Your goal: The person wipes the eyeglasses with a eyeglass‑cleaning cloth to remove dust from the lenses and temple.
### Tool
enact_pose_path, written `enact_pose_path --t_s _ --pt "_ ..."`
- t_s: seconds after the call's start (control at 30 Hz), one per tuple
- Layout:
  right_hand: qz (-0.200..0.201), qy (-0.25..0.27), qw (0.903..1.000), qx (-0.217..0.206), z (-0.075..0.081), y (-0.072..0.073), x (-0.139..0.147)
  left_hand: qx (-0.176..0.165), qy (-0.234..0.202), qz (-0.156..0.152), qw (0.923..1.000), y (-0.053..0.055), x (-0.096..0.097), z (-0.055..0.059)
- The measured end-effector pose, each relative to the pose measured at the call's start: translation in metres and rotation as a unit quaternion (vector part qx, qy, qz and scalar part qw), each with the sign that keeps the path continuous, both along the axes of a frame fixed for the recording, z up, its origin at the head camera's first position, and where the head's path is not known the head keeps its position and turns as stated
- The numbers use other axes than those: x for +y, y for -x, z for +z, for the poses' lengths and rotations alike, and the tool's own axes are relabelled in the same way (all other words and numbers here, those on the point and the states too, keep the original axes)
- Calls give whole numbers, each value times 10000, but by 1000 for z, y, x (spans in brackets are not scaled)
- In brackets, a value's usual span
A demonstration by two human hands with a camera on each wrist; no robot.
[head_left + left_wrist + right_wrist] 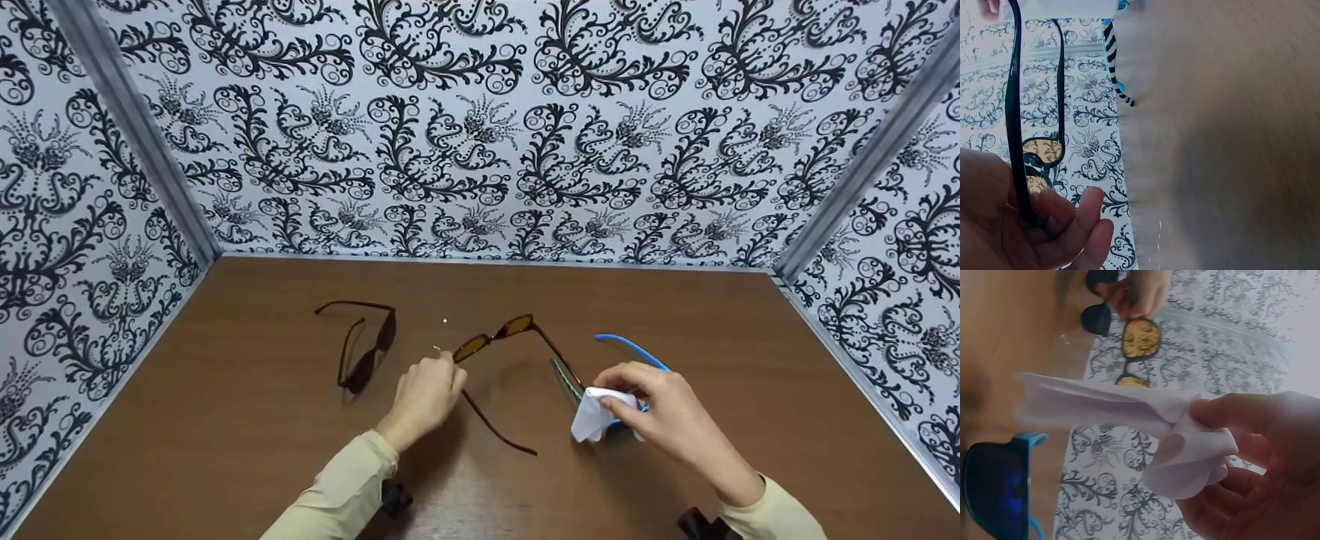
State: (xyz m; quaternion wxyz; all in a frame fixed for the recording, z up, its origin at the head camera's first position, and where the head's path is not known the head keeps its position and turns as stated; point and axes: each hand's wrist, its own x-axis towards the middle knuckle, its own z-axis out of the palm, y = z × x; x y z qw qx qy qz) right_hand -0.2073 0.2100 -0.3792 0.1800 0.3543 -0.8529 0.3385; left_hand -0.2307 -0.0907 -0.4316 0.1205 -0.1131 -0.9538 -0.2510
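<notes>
My left hand (426,396) grips glasses with yellow lenses (517,325) and a dark frame at one end of the front, by the hinge. Both temples are unfolded and point back toward me. A white cloth (592,418) is pinched, folded, between the thumb and fingers of my right hand (667,405). The far temple (1061,73) runs up to the cloth in the left wrist view, and its tip is hidden there. Below my right hand lie blue sunglasses (996,489) with a black-and-white striped temple (1111,50), partly covered by hand and cloth in the head view.
Dark sunglasses (386,334) rest on the brown table (262,450) left of my left hand, temples unfolded. Walls with a black-and-white scroll pattern (480,135) enclose the table at the back and both sides.
</notes>
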Motion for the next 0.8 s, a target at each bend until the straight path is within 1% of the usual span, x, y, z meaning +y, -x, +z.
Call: enact_pose_path --t_s 0.17,0.27,0.4,0.57,0.67,0.8 --pt "59 -159 9995 268 -7 8 2 123 135 -82 9998 -4 4 4" --pt "25 -229 9993 311 -8 11 2 205 222 -101 9995 -7 5 6" --pt "-32 -293 9990 327 -10 14 2 198 251 -143 9994 -10 7 8" --pt "-79 -394 9987 328 -14 19 2 303 290 -269 9988 -14 10 9" --pt "-74 -383 9986 359 -16 22 2 364 270 -385 9982 -18 12 11" --pt "-64 -271 9983 506 -20 26 3 422 243 -514 9975 -23 15 14"
